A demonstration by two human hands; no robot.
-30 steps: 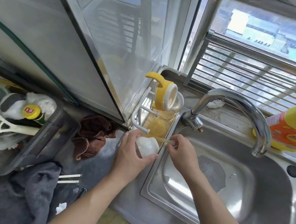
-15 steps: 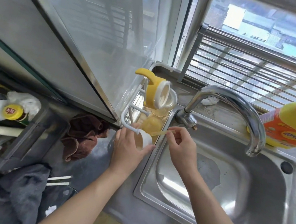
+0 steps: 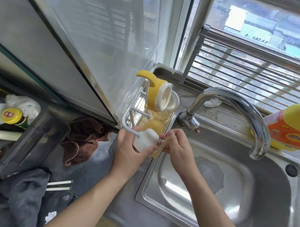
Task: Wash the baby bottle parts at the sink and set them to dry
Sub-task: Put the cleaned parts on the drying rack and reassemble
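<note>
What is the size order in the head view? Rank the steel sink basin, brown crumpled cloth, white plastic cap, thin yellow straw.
Steel sink basin
Brown crumpled cloth
White plastic cap in the left hand
Thin yellow straw in the right hand, partly hidden

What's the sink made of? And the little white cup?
The sink looks like brushed stainless steel: grey, with soft glints of light. The white cup in the left hand seems matte, milky plastic or silicone; I cannot tell which.
</note>
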